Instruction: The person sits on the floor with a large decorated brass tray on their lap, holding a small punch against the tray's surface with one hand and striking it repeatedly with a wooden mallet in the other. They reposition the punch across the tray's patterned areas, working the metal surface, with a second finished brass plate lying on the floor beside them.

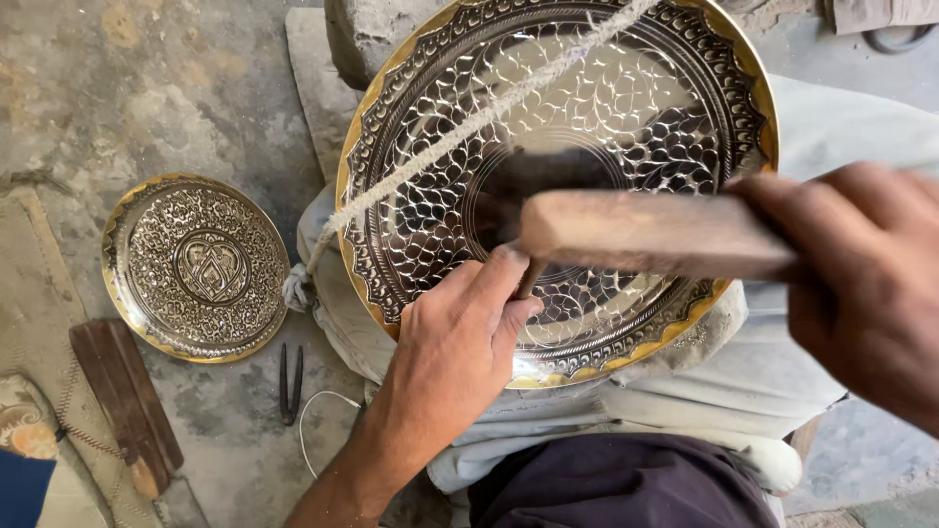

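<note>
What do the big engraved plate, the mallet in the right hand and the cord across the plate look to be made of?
Big plate: metal, likely brass, with a mirror-bright engraved face and a golden scalloped rim. Mallet in the right hand: bare, pale wood, matt and motion-blurred. Cord: twisted natural fibre, off-white and fuzzy, perhaps cotton or jute.

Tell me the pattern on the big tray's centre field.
Leaf-like scale engraving on the large tray, silvery with a gold scalloped rim; head view.

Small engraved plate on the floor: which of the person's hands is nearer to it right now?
Left. The left hand rests on the large engraved tray, just right of the small plate. The right hand, gripping the wooden mallet, is at the far right.
</note>
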The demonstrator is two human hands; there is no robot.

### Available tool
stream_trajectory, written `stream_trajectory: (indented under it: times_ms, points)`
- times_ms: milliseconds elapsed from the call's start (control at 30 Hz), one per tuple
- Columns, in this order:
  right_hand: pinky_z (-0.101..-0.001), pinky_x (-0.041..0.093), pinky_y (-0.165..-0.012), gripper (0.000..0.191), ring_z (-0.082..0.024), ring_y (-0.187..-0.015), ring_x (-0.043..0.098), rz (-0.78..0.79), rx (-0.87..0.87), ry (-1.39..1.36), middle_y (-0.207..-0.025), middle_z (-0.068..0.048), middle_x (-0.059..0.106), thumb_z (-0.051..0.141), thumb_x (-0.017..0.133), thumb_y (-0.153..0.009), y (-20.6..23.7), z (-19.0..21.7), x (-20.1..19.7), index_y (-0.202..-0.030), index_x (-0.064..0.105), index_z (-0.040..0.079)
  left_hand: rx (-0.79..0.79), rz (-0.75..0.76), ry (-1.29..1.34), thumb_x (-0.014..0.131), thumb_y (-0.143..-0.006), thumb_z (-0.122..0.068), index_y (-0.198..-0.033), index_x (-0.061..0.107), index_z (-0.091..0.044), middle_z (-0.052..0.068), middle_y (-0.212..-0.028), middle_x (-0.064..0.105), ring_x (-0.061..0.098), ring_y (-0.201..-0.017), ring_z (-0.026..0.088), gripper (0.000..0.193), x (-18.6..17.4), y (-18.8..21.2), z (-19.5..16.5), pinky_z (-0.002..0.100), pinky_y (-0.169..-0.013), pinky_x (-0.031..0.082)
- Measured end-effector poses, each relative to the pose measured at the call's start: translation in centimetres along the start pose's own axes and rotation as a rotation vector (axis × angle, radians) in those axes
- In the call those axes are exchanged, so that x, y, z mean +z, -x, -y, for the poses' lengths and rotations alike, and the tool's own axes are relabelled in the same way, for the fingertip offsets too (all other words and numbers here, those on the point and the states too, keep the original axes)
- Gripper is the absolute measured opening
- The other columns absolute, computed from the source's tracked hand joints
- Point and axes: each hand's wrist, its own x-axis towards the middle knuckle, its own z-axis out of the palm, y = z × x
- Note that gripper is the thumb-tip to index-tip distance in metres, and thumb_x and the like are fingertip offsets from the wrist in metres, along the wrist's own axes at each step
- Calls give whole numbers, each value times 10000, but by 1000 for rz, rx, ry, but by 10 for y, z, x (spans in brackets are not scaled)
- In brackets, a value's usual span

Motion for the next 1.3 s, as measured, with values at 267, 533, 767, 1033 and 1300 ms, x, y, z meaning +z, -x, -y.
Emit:
stream_trajectory:
  times_ms: [267, 533, 767, 1033, 1300]
  points:
    - [-443, 592, -807, 601, -324, -875, 719, 16, -208, 140, -974, -187, 710, -86, 709, -737, -8, 1, -4, -1326, 683, 27, -8, 25, -44, 771, -919, -143, -1290, 575, -74, 116, -848, 665, 719, -707, 274, 426, 1, 0, 0, 415, -577, 560]
    - [-360, 538, -607, 520, -257, -767, 700, -43, -34, -392, -1019, -199, 674, -85, 645, -838, 0, -1, 2, -1342, 531, -34, 8, 11, -27, 764, -905, -130, -1296, 592, -97, 103, -844, 671, 723, -697, 268, 429, -1, -1, -3, 407, -566, 561]
    - [-395, 577, -722, 574, -310, -827, 716, -76, -230, 71, -985, -201, 701, -137, 673, -724, -1, -4, 2, -1283, 627, -18, -9, 32, -59, 764, -918, -147, -1279, 579, -114, 90, -831, 665, 720, -697, 271, 407, -1, 0, -3, 419, -564, 555]
    - [-376, 576, -690, 580, -286, -764, 699, -72, -174, 102, -940, -198, 691, -88, 674, -685, 1, 5, -7, -1261, 634, -30, 22, 10, -88, 769, -919, -144, -1290, 573, -127, 88, -844, 661, 711, -701, 283, 420, -1, 0, -3, 426, -564, 562]
    - [-407, 554, -745, 523, -305, -806, 678, 6, 13, -82, -926, -202, 668, -134, 613, -768, 11, 10, -4, -1284, 641, -51, 21, 27, -62, 757, -904, -128, -1315, 589, -125, 91, -842, 655, 709, -691, 282, 444, -4, -2, -5, 416, -570, 568]
